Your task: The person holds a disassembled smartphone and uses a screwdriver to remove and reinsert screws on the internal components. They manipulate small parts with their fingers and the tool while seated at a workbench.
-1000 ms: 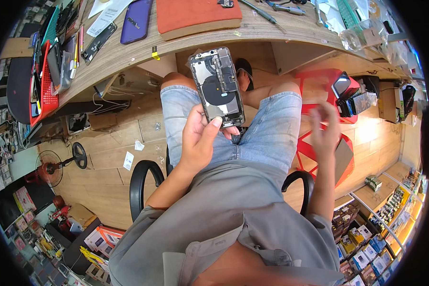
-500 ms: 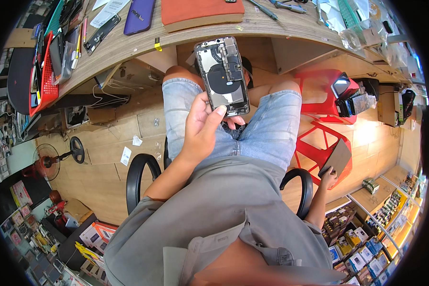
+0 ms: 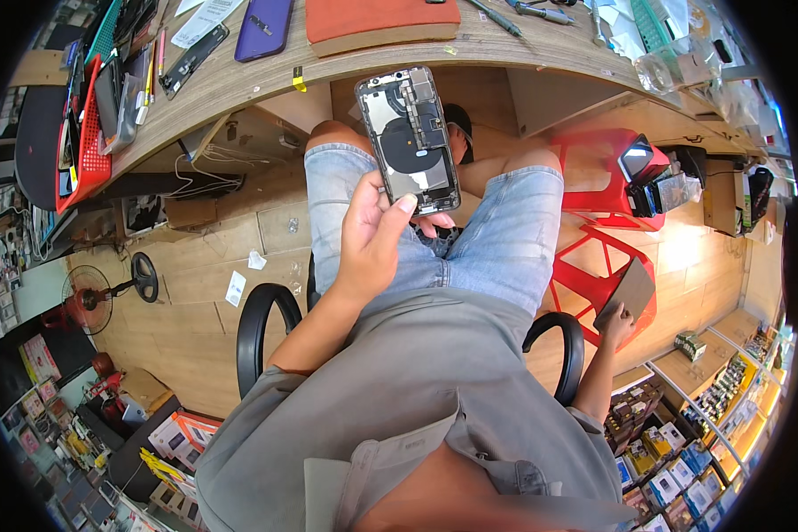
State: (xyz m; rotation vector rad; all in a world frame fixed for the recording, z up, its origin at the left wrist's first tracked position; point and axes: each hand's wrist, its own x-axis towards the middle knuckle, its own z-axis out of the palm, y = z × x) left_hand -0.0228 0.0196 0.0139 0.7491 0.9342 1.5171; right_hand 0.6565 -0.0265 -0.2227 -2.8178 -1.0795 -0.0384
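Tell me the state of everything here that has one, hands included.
Phone: opened, internals exposed
Left hand: closed on the phone's lower end
Right hand: touching the brown panel
Red book: closed
Purple case: lying flat
Fan: running or not, unclear

Over the right thigh [image 3: 519,217], a gap is left between the phone [image 3: 410,146], held in the left hand [image 3: 371,239], and the stool [image 3: 583,280]. The right hand [image 3: 618,324] is bordered on its far side by the board [image 3: 628,291] and, to the left, by the armrest [image 3: 559,341]. Beyond, the way is crossed by the desk [image 3: 266,78], its middle taken up by the book [image 3: 381,28] and its left end by the basket [image 3: 90,167].
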